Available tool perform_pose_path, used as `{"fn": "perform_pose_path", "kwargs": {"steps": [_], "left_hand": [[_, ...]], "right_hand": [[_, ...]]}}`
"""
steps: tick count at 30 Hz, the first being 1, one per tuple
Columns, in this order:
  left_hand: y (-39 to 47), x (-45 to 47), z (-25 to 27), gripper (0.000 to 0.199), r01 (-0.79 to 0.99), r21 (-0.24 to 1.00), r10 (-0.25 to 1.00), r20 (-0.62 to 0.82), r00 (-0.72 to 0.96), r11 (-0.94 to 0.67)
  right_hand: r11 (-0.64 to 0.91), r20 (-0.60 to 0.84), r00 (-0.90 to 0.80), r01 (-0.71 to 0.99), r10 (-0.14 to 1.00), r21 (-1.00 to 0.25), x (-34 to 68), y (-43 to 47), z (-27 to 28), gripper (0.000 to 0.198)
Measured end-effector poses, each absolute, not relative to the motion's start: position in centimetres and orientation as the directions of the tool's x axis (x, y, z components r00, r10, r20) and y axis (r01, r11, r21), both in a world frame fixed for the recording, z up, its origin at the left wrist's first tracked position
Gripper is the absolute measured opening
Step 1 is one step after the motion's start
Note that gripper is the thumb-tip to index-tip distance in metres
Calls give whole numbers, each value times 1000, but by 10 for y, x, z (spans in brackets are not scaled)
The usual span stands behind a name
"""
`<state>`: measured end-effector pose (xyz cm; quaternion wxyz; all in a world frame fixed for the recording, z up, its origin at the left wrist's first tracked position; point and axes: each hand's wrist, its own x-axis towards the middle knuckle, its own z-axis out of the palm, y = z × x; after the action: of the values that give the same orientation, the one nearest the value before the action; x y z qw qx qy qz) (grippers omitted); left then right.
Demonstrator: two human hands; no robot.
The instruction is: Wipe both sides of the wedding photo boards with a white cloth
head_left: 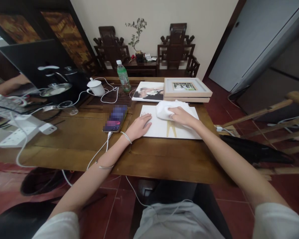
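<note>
A white board [186,132] with a yellowish mark on its face lies flat near the table's front edge. My left hand [139,126] rests on the board's left edge, fingers stretched out and holding nothing. In my right hand [181,116] is a bunched white cloth [164,108], pressed onto the upper part of the board. The cloth and my right hand cover some of the board's face. Left of my left wrist lies a phone [116,118] with its screen lit and a white cable plugged in.
Behind the board are a flat photo print [148,91] and stacked picture frames [188,88]. A green-labelled bottle [124,76], a white lidded cup [96,87] and a power strip [22,132] with cables stand leftward. Another person's arm [10,84] shows at far left.
</note>
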<state>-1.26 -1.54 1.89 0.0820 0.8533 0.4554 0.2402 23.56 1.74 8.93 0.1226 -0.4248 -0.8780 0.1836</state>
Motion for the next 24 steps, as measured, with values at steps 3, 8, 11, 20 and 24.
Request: {"fn": "perform_pose_path", "kwargs": {"steps": [3, 8, 11, 20, 24], "left_hand": [[-15, -13, 18, 43, 734, 365, 817, 331, 472, -572], [-14, -12, 16, 42, 741, 359, 819, 338, 464, -568], [-14, -11, 16, 41, 742, 357, 819, 338, 463, -567], [-13, -12, 16, 42, 741, 369, 825, 329, 460, -560], [-12, -11, 14, 43, 739, 381, 828, 334, 451, -556]], "right_hand": [[584, 64, -596, 751, 800, -309, 222, 18, 81, 31], [677, 6, -690, 708, 724, -203, 222, -48, 73, 40], [711, -23, -739, 655, 673, -255, 234, -91, 80, 35], [630, -50, -693, 680, 719, -375, 248, -45, 101, 14], [530, 43, -548, 781, 835, -331, 223, 3, 91, 19]]}}
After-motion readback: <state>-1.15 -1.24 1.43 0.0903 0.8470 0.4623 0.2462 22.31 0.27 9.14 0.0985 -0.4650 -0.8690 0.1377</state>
